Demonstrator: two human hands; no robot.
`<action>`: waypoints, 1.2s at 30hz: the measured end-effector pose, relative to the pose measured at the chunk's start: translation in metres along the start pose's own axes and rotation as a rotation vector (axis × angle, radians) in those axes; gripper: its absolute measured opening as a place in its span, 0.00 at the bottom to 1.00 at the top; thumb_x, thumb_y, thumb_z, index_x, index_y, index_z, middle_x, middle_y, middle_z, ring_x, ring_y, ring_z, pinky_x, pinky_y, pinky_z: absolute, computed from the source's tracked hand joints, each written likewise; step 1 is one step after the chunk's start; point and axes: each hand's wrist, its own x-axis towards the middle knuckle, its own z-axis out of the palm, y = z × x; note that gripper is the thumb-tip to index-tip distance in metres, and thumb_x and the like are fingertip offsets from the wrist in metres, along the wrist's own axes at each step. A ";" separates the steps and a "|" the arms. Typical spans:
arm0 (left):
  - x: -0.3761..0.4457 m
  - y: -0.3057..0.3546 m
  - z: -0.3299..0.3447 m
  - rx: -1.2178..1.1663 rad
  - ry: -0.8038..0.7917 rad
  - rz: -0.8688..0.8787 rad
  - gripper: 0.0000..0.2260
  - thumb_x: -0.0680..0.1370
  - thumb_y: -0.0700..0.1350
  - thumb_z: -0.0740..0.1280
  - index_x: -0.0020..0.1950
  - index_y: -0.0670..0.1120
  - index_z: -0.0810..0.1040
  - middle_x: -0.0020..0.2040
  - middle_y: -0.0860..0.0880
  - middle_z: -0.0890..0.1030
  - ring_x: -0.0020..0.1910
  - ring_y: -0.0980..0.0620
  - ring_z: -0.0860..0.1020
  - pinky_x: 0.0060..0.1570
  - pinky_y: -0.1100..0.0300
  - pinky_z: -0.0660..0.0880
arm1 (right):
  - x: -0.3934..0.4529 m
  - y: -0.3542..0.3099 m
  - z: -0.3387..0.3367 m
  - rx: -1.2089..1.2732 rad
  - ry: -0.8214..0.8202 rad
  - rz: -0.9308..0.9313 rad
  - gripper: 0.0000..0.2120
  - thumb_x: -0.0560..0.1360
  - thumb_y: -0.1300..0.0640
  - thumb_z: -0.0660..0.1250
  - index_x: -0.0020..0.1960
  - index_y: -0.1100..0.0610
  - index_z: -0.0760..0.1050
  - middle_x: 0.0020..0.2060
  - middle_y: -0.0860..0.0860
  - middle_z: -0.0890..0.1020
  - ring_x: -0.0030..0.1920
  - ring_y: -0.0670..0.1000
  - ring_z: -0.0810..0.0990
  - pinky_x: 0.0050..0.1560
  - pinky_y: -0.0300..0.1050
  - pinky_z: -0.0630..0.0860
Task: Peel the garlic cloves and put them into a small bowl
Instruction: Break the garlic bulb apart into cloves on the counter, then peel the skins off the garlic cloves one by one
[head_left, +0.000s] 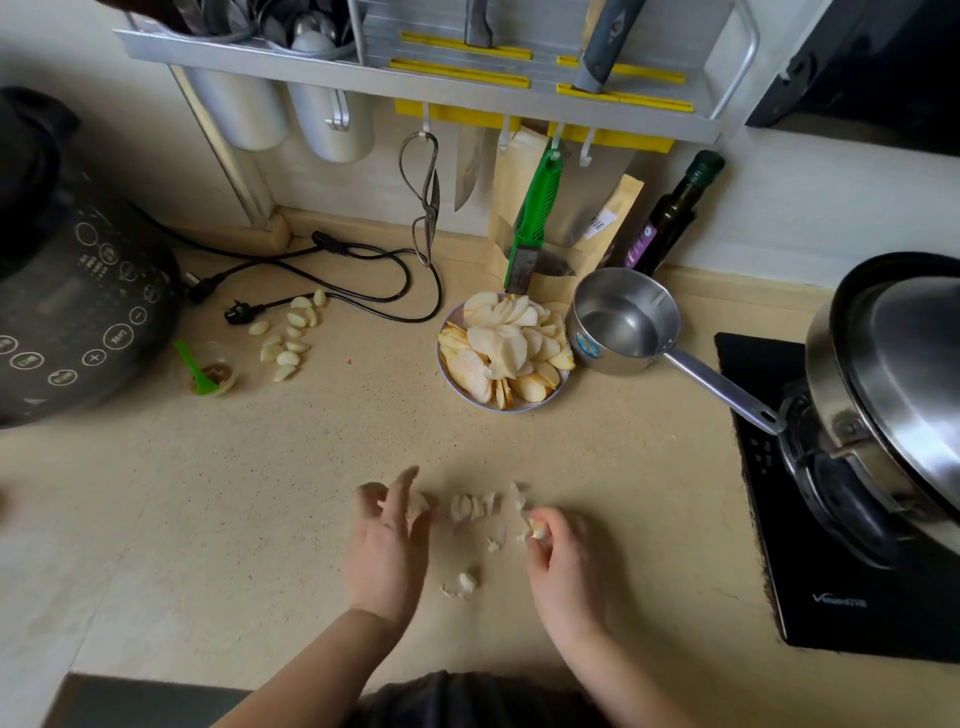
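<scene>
Garlic cloves (471, 506), pale, papery, partly skinned

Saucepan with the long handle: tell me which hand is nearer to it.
Right. The right hand lies below and left of the saucepan, pinching a garlic clove; the left hand sits farther left.

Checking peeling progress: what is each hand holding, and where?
Right hand pinches a garlic clove at its fingertips. Left hand touches a clove; grip unclear.
</scene>
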 end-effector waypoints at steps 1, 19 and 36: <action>0.003 -0.003 -0.001 0.044 -0.030 -0.056 0.22 0.76 0.45 0.68 0.70 0.51 0.70 0.54 0.43 0.71 0.36 0.47 0.76 0.31 0.59 0.74 | 0.000 0.000 -0.001 -0.014 -0.009 -0.012 0.17 0.76 0.62 0.64 0.62 0.48 0.74 0.60 0.48 0.72 0.49 0.47 0.77 0.48 0.41 0.75; -0.017 0.042 0.006 -0.521 -0.339 -0.022 0.11 0.82 0.46 0.55 0.45 0.46 0.74 0.34 0.54 0.80 0.32 0.59 0.78 0.32 0.65 0.73 | -0.009 -0.027 -0.002 0.553 -0.114 -0.210 0.01 0.78 0.57 0.65 0.48 0.53 0.75 0.34 0.44 0.81 0.35 0.42 0.78 0.38 0.37 0.74; -0.023 0.040 0.022 -0.301 -0.222 0.042 0.10 0.80 0.42 0.60 0.39 0.50 0.68 0.28 0.50 0.75 0.27 0.48 0.74 0.28 0.57 0.67 | -0.015 -0.033 0.008 0.417 -0.060 -0.127 0.09 0.81 0.59 0.57 0.42 0.54 0.66 0.29 0.43 0.74 0.29 0.40 0.71 0.35 0.44 0.70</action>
